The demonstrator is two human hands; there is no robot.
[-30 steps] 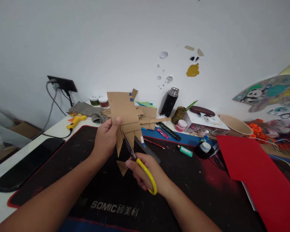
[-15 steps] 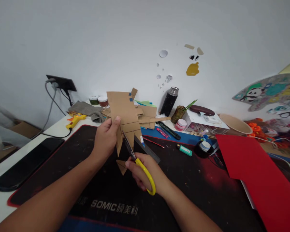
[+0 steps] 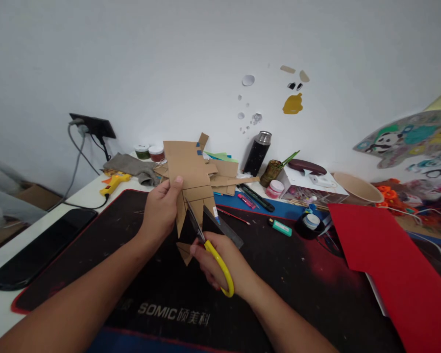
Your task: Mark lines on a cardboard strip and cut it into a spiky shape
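Note:
A brown piece of cardboard (image 3: 189, 166) with drawn black lines is pinched by my left hand (image 3: 162, 208) at its left edge, thumb on top. My right hand (image 3: 220, 262) is closed around the yellow handle of a pair of scissors (image 3: 220, 264). The blades point up and away, lying at the lower part of the cardboard between two cut strips. Beneath my hands, a small triangular cardboard scrap (image 3: 184, 253) rests on the black desk mat (image 3: 150, 279). My right fingers partly hide the scissors' pivot and lower handle.
Behind the cardboard lie loose cardboard scraps (image 3: 226, 169). A black thermos (image 3: 257, 154) leans near the wall. A yellow glue gun (image 3: 115, 182) sits at left. To the right are a green glue stick or lighter-like item (image 3: 281, 227) and red sheets (image 3: 385, 260).
The scissors and my right hand have shifted very slightly to the left, handles a little closer in. My left hand keeps its hold on the cardboard.

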